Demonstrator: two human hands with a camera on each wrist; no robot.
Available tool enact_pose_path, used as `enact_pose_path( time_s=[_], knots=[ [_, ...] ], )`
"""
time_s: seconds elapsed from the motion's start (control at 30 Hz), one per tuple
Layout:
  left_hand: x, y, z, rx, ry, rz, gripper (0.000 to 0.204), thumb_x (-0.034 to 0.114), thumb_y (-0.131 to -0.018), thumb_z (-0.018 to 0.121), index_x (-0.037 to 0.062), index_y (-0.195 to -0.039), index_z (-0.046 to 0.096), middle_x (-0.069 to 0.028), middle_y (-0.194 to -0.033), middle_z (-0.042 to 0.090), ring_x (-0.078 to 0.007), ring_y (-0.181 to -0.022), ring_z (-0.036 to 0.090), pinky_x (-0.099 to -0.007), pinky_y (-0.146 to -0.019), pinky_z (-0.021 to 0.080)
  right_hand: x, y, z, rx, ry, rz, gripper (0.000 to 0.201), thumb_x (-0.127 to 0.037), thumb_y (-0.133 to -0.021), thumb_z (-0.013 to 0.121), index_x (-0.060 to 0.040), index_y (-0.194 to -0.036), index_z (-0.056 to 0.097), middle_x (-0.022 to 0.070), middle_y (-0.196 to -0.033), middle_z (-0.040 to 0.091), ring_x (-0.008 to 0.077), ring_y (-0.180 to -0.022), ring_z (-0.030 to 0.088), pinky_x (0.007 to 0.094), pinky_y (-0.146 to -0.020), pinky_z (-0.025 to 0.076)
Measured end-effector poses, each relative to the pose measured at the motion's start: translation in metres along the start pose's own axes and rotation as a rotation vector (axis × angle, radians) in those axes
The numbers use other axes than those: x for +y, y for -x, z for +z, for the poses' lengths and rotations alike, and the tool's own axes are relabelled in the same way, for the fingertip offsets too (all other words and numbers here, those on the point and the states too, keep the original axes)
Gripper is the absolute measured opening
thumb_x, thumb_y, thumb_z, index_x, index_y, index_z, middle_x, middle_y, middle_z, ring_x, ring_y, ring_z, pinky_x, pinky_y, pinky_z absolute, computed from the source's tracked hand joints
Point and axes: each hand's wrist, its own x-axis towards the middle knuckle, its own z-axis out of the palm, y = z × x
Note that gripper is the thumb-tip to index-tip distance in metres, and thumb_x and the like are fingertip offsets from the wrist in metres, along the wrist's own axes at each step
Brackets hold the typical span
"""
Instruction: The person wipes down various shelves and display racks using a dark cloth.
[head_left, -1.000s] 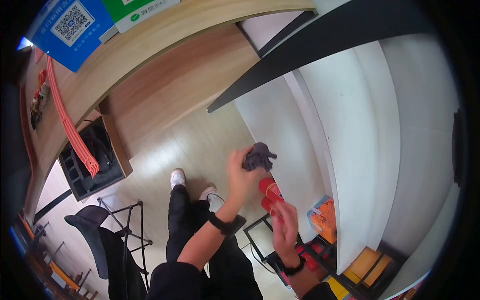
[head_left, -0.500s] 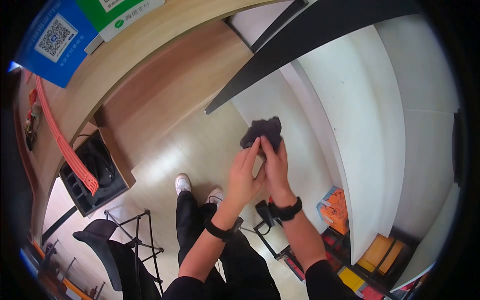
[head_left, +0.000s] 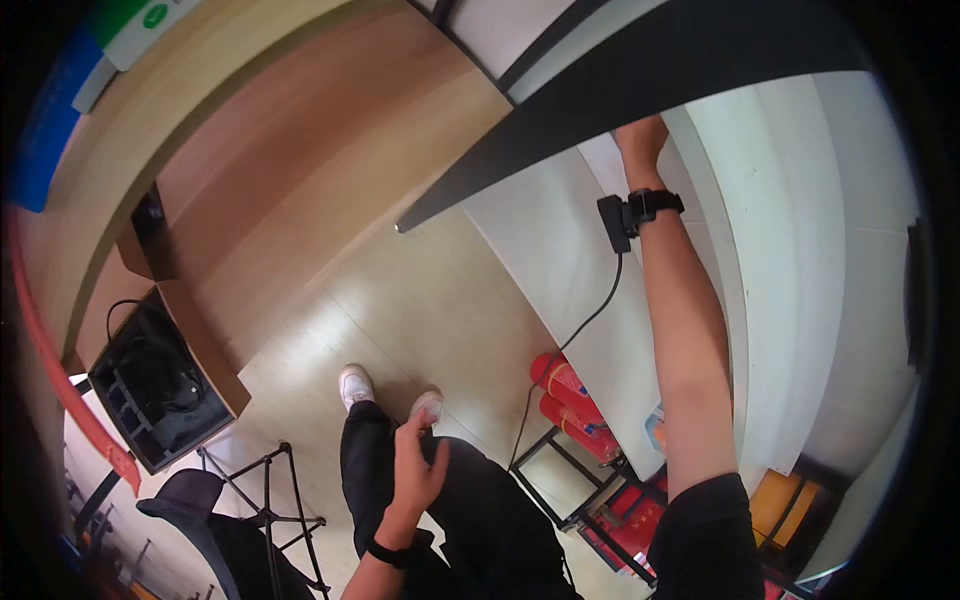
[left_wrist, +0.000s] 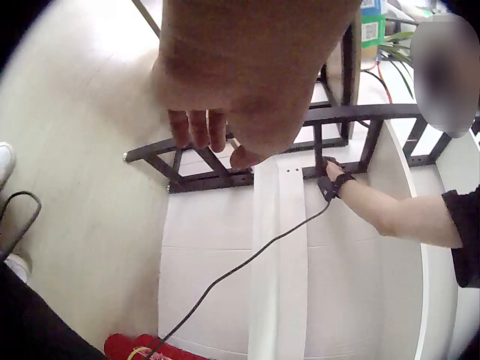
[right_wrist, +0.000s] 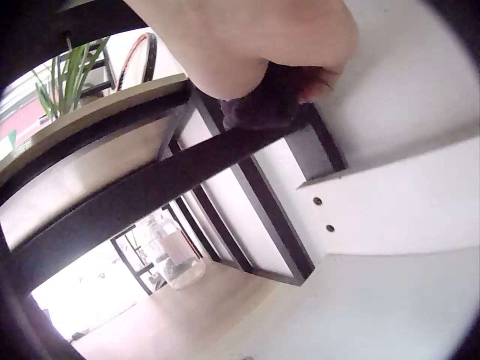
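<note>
The right hand [right_wrist: 259, 37] closes its grip on a dark cloth [right_wrist: 262, 106], which lies under the palm and fingers, at the black frame [right_wrist: 139, 196]. In the head view this frame hides the cloth and the fingertips. The left hand [head_left: 416, 474] holds nothing, its fingers relaxed.

We have the desk [head_left: 225, 115] ahead on our left, the box [head_left: 226, 368] beside it and the chair [head_left: 188, 492] nearer us. On our right, two cylinders [head_left: 562, 383] lie between the rack [head_left: 537, 497] and the panel [head_left: 540, 265].
</note>
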Motion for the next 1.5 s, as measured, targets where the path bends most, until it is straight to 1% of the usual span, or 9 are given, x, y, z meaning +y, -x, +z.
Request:
enact_pose_path(
  time_s=[0.2,0.3,0.6,0.73,0.83,1.07,1.17,1.4,1.5],
  knots=[
    [-0.008,0.002,-0.001,0.001,-0.028,-0.017,0.057,-0.002,-0.079,0.064,0.0009,-0.131,0.04,-0.0139,-0.115,0.055,-0.0294,-0.105,0.051,-0.0369,-0.087,0.043,-0.117,0.011,-0.077,-0.292,-0.519,0.307,0.044,-0.034,-0.085,0.065,0.0021,-0.111,0.061,0.0174,-0.101,0.067,0.0279,-0.093,0.063,0.0354,-0.084,0.048],
    [-0.008,-0.006,0.008,0.003,0.003,-0.031,0.057,-0.001,-0.079,0.063,0.0012,-0.131,0.04,-0.0136,-0.114,0.056,-0.0294,-0.105,0.051,-0.0372,-0.088,0.043,-0.129,0.019,-0.091,-0.406,-0.62,0.211,0.044,-0.034,-0.083,0.069,0.0025,-0.107,0.063,0.015,-0.097,0.068,0.0282,-0.09,0.064,0.0339,-0.083,0.048],
    [-0.03,0.015,0.021,-0.037,0.01,-0.104,0.051,0.001,-0.081,0.063,0.0002,-0.128,0.043,-0.0138,-0.113,0.056,-0.0297,-0.104,0.05,-0.037,-0.088,0.042,0.004,-0.036,0.009,0.135,0.175,-0.259,0.028,-0.02,-0.079,0.068,-0.0019,-0.101,0.066,0.015,-0.095,0.068,0.0336,-0.085,0.064,0.0386,-0.076,0.051],
    [-0.03,0.022,0.009,-0.039,-0.005,-0.114,0.047,0.001,-0.081,0.062,0.0,-0.125,0.046,-0.0133,-0.112,0.057,-0.0285,-0.103,0.05,-0.0361,-0.088,0.041,-0.038,-0.03,-0.015,-0.016,-0.102,0.172,0.038,-0.027,-0.09,0.057,-0.0003,-0.116,0.06,0.018,-0.119,0.06,0.0354,-0.109,0.056,0.0404,-0.091,0.043],
    [-0.023,0.027,-0.004,-0.014,0.012,-0.105,0.046,0.001,-0.081,0.062,0.0003,-0.124,0.047,-0.0126,-0.112,0.058,-0.0277,-0.104,0.049,-0.0358,-0.088,0.041,-0.039,-0.018,-0.014,-0.184,-0.199,0.249,0.035,-0.022,-0.087,0.059,0.0003,-0.114,0.06,0.0179,-0.117,0.061,0.0356,-0.102,0.059,0.0398,-0.086,0.047],
    [-0.007,0.039,-0.02,-0.018,0.04,-0.147,0.046,0.001,-0.081,0.061,0.0016,-0.125,0.047,-0.0118,-0.114,0.057,-0.0271,-0.105,0.049,-0.0359,-0.089,0.04,-0.172,0.047,-0.089,-0.398,-0.855,0.475,0.025,0.006,-0.075,0.061,0.0028,-0.099,0.06,0.0154,-0.093,0.063,0.0336,-0.084,0.061,0.0341,-0.073,0.048],
    [-0.011,0.042,-0.024,-0.018,0.058,-0.175,0.047,0.002,-0.082,0.061,0.0025,-0.126,0.047,-0.0116,-0.115,0.057,-0.0273,-0.107,0.049,-0.0361,-0.09,0.04,-0.159,0.035,-0.089,-0.306,-0.721,0.112,0.024,0.004,-0.074,0.064,0.0028,-0.097,0.059,0.0151,-0.091,0.061,0.0327,-0.083,0.06,0.0325,-0.073,0.047],
    [-0.025,0.044,-0.025,-0.024,0.089,-0.224,0.045,0.003,-0.082,0.061,0.0029,-0.125,0.047,-0.0113,-0.116,0.057,-0.0273,-0.109,0.049,-0.0367,-0.091,0.041,-0.012,-0.018,-0.011,-0.056,-0.121,0.002,0.031,-0.026,-0.086,0.062,-0.0033,-0.107,0.064,0.0162,-0.104,0.065,0.034,-0.094,0.061,0.0405,-0.083,0.047],
    [-0.033,0.043,-0.03,-0.031,0.063,-0.209,0.046,0.003,-0.082,0.061,0.0028,-0.125,0.047,-0.0115,-0.115,0.058,-0.0273,-0.109,0.049,-0.0365,-0.091,0.041,-0.017,-0.024,-0.009,-0.015,-0.135,0.051,0.031,-0.026,-0.087,0.06,-0.002,-0.107,0.064,0.0172,-0.107,0.065,0.0339,-0.099,0.06,0.04,-0.086,0.046]
  ],
)
